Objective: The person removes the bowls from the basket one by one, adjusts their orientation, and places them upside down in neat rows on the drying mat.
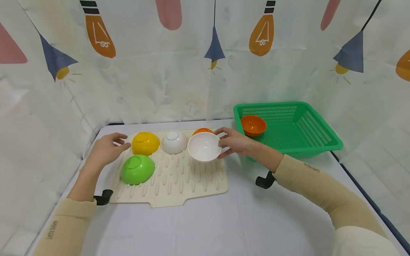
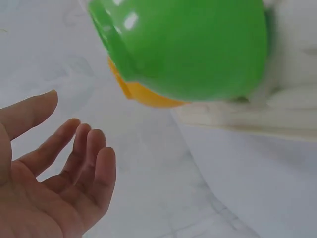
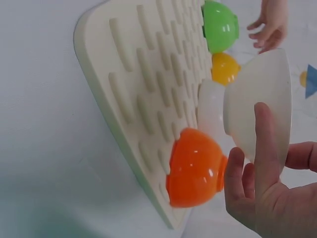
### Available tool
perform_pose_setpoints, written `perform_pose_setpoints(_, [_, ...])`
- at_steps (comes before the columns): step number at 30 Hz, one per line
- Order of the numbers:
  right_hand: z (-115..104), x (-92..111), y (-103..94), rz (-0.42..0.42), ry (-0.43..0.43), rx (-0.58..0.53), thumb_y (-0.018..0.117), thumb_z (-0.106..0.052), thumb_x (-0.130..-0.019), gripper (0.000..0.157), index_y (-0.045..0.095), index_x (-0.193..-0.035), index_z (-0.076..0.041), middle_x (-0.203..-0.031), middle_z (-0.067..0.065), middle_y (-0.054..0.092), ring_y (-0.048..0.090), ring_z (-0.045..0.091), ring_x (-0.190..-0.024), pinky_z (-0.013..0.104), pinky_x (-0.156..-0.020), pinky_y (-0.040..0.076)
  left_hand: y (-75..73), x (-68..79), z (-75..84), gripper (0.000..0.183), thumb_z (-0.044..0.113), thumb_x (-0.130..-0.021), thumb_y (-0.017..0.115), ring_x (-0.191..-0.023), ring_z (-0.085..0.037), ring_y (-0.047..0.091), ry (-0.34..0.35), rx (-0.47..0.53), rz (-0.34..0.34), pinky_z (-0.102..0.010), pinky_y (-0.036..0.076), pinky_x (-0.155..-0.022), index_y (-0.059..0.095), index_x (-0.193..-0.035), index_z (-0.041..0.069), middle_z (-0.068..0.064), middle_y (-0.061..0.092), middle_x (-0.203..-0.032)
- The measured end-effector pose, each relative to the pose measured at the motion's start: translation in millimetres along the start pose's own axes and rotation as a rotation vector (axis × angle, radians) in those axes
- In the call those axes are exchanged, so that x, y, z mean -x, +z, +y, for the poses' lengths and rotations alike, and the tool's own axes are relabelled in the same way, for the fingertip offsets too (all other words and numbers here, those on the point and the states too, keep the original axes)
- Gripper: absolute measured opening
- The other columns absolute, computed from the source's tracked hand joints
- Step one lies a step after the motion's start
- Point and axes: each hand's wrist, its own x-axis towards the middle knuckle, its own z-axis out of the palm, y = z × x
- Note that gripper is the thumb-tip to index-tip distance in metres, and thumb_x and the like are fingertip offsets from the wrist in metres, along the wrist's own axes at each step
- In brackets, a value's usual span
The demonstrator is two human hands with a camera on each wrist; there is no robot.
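My right hand holds a white bowl by its right side, thumb and fingers at the rim, above the cream ridged drying mat. The bowl's inside faces the head camera, and it partly covers an orange bowl behind it. On the mat, a second white bowl, a yellow bowl and a green bowl lie upside down. To the left of the yellow bowl hovers my left hand, its fingers loosely bent around nothing; the left wrist view shows its palm bare.
A green plastic basket stands at the back right of the white-covered table, with another orange bowl in its left corner. Behind the table and along its sides hangs a curtain printed with lamps.
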Motion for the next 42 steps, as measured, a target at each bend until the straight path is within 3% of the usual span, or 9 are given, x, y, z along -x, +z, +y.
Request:
perform_pose_setpoints(4, [-0.7, 0.7, -1.0, 0.012, -0.009, -0.012, 0.053, 0.003, -0.096, 0.052, 0.042, -0.146, -0.010, -0.137, 0.023, 0.049, 0.060, 0.042, -0.117, 0.057, -0.091, 0.055, 14.3, 6.2, 44.4, 0.040, 0.030, -0.103, 0.063, -0.104, -0.037, 0.060, 0.104, 0.101, 0.102, -0.042, 0.053, -0.075, 0.063, -0.129, 0.000, -0.020, 0.064, -0.117])
perform_pose_setpoints(8, [-1.5, 0.7, -2.5, 0.024, -0.016, -0.019, 0.053, 0.004, -0.096, 0.053, 0.042, -0.146, -0.010, -0.137, 0.023, 0.049, 0.060, 0.042, -0.117, 0.054, -0.087, 0.058, 33.5, 7.5, 80.7, 0.035, 0.031, -0.101, 0.068, -0.101, -0.031, 0.061, 0.177, 0.224, 0.097, -0.037, 0.054, -0.074, 0.066, -0.124, 0.005, -0.013, 0.065, -0.114])
perform_pose_setpoints(12, [0.5, 0.7, -2.3, 0.040, -0.018, -0.024, 0.054, 0.003, -0.096, 0.053, 0.042, -0.146, -0.009, -0.138, 0.022, 0.049, 0.060, 0.041, -0.117, 0.052, -0.086, 0.059, 53.1, 4.0, 102.1, 0.039, 0.034, -0.101, 0.067, -0.109, -0.032, 0.061, 0.179, 0.413, -0.006, -0.040, 0.057, -0.084, 0.062, -0.128, 0.007, -0.011, 0.062, -0.122])
perform_pose_setpoints(16, [6.8, 0.6, -0.5, 0.046, 0.000, -0.035, 0.055, 0.003, -0.097, 0.053, 0.041, -0.147, -0.010, -0.138, 0.022, 0.049, 0.060, 0.040, -0.116, 0.050, -0.085, 0.059, 72.5, 3.4, 115.3, 0.047, 0.031, -0.105, 0.063, -0.118, -0.038, 0.055, 0.075, 0.690, -0.169, -0.044, 0.056, -0.095, 0.050, -0.139, 0.001, -0.018, 0.053, -0.134])
perform_pose_setpoints(18, [9.8, 0.7, 0.3, 0.046, 0.007, -0.039, 0.055, 0.003, -0.098, 0.053, 0.041, -0.147, -0.010, -0.137, 0.022, 0.050, 0.060, 0.039, -0.115, 0.050, -0.085, 0.059, 81.9, 3.2, 120.1, 0.050, 0.029, -0.107, 0.059, -0.121, -0.040, 0.053, 0.012, 0.814, -0.234, -0.044, 0.056, -0.096, 0.043, -0.143, 0.000, -0.023, 0.049, -0.139])
perform_pose_setpoints(23, [13.3, 1.7, 1.7, 0.050, 0.000, -0.053, 0.055, 0.003, -0.097, 0.053, 0.041, -0.147, -0.009, -0.136, 0.023, 0.051, 0.061, 0.039, -0.113, 0.049, -0.084, 0.060, 102.3, 0.2, 128.2, 0.054, 0.034, -0.110, 0.050, -0.129, -0.042, 0.051, -0.075, 0.977, -0.352, -0.043, 0.056, -0.096, 0.034, -0.149, 0.000, -0.027, 0.045, -0.142])
perform_pose_setpoints(30, [15.9, 1.0, 6.0, 0.047, 0.011, -0.058, 0.055, 0.002, -0.098, 0.054, 0.040, -0.148, -0.010, -0.137, 0.023, 0.050, 0.060, 0.040, -0.115, 0.049, -0.084, 0.060, 122.4, -7.0, 128.4, 0.053, 0.033, -0.112, 0.044, -0.121, -0.039, 0.059, -0.082, 1.079, -0.422, -0.046, 0.055, -0.096, 0.036, -0.149, -0.003, -0.024, 0.048, -0.139])
perform_pose_setpoints(35, [18.3, 1.2, 7.3, 0.050, 0.016, -0.063, 0.056, 0.002, -0.097, 0.053, 0.041, -0.147, -0.010, -0.136, 0.023, 0.051, 0.061, 0.038, -0.113, 0.050, -0.084, 0.060, 127.0, -12.3, 123.9, 0.054, 0.033, -0.112, 0.043, -0.112, -0.034, 0.066, -0.083, 1.120, -0.492, -0.045, 0.055, -0.096, 0.033, -0.152, -0.002, -0.025, 0.051, -0.139])
perform_pose_setpoints(42, [20.4, 2.6, 6.0, 0.034, -0.008, -0.077, 0.053, 0.003, -0.097, 0.052, 0.041, -0.146, -0.007, -0.134, 0.024, 0.052, 0.061, 0.039, -0.112, 0.049, -0.081, 0.061, 130.9, -19.9, 115.9, 0.050, 0.031, -0.111, 0.045, -0.113, -0.034, 0.065, -0.068, 1.202, -0.590, -0.049, 0.053, -0.099, 0.036, -0.148, -0.002, -0.022, 0.055, -0.133])
